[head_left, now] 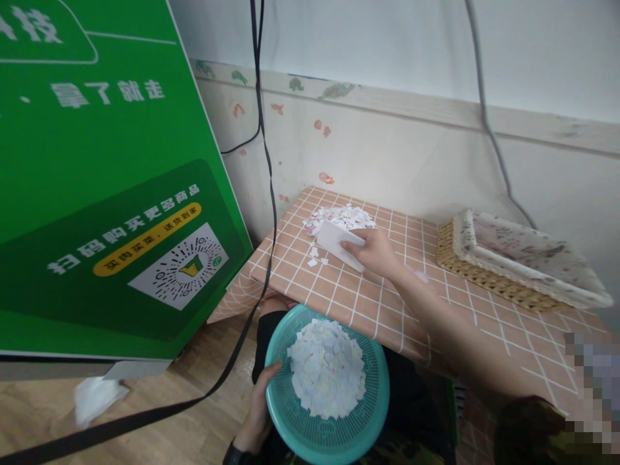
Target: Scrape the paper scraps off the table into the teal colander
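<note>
- Head view: gripping a flat white card [334, 240] in the right hand [375, 252], pinched with thumb on the near face and fingers behind.
- Held over the tabletop [339, 300], tilted, just in front of a low pile of paper scraps [339, 214]; impossible to tell contact from near-contact between card and pile.
- Near the card's lower left edge, on the checked cloth: a few loose scraps [317, 257], apart from the pile and close to the right hand without being held.
- Closed on the left rim of a round teal basket [378, 387], with the thumb over the edge: the left hand [264, 395], fingers mostly hidden below.
- Inside that basket, heaped in the middle of the slotted bottom: many small pale paper pieces [327, 368], just to the right of the left hand and well below the right one.
- Held below the near edge of the tabletop, above dark clothing: the teal basket.
- Farther right on the tabletop, well apart from both hands: a cloth-lined wicker basket [465, 266].
- To the left, beside the tabletop: a large green panel [97, 148] with white lettering.
- Down the left side, in front of panel and floor: a black strap [272, 213].
</note>
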`<act>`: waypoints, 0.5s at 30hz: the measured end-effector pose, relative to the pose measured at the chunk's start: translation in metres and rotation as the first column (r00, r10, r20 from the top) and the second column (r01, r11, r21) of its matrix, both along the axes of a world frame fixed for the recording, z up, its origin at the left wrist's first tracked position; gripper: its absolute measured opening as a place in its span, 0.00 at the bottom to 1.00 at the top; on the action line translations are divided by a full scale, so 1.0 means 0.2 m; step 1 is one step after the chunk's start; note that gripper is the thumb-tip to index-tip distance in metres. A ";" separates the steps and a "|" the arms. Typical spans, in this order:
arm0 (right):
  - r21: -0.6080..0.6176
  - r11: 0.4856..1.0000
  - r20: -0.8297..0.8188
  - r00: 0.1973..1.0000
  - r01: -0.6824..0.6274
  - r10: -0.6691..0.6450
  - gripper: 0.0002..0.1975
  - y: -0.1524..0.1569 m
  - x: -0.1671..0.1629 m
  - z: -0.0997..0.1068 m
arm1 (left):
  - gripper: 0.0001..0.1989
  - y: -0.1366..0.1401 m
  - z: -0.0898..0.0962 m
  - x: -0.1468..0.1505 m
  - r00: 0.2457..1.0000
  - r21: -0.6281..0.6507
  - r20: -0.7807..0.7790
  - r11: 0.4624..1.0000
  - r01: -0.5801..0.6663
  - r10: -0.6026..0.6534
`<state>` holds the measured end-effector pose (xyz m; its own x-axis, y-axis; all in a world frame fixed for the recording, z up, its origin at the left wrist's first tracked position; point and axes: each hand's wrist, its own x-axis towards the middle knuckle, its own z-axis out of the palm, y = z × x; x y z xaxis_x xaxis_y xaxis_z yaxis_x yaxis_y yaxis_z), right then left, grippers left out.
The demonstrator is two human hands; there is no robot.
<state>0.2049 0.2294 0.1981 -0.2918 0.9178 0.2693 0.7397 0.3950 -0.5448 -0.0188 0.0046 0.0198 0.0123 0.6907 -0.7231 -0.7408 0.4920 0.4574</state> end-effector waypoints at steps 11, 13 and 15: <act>-0.013 0.993 -0.005 0.993 -0.118 0.118 0.09 0.00 -0.10 -0.04 | 0.13 0.00 -0.01 -0.01 1.000 0.006 -0.019 1.000 -0.003 0.003; -0.044 0.979 -0.013 0.980 -0.197 0.197 0.09 -0.01 -0.06 -0.03 | 0.13 0.00 -0.01 -0.01 1.000 0.010 -0.027 1.000 -0.006 0.007; -0.067 0.961 -0.012 0.964 -0.267 0.266 0.10 -0.02 -0.02 -0.02 | 0.12 0.00 0.00 -0.01 0.999 0.006 -0.051 1.000 -0.015 0.015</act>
